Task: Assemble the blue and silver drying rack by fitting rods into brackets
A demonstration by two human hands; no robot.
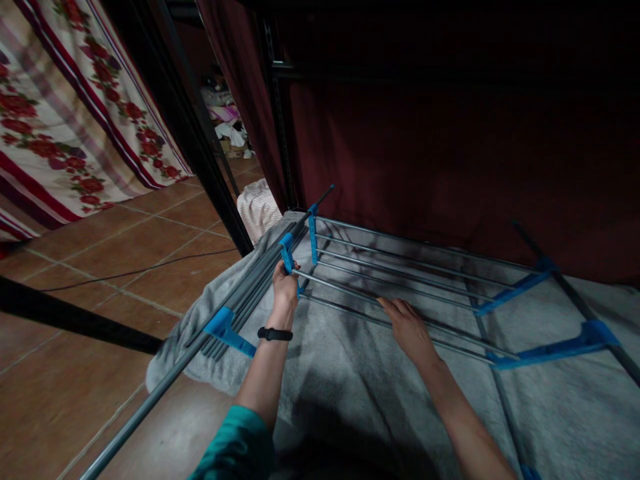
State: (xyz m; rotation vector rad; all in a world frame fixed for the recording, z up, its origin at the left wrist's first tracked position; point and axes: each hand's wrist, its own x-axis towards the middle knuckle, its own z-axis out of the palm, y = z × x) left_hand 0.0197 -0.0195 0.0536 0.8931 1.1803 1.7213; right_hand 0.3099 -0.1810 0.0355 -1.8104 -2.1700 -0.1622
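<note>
My left hand (284, 288), below a black wristband (275, 334), is closed round the lower end of a blue plastic bracket (287, 248). That bracket sits on a long grey metal pole (165, 385) slanting across the left side. My right hand (407, 327) has its fingers over a thin metal rod (340, 288) running rightward from the bracket; its fingertips are partly hidden. More rods span to another blue bracket (555, 345) at the right. A further blue bracket (313, 237) stands behind my left hand, and one (227, 329) hangs lower on the slanting pole.
Several loose grey tubes (247, 293) lie beside the pole on a grey blanket (345, 373). Black metal frame posts (193, 133) rise at the left, with a dark red curtain (400, 167) behind. A cable (145, 267) crosses the tiled floor (115, 340). A floral cloth (90, 120) hangs at upper left.
</note>
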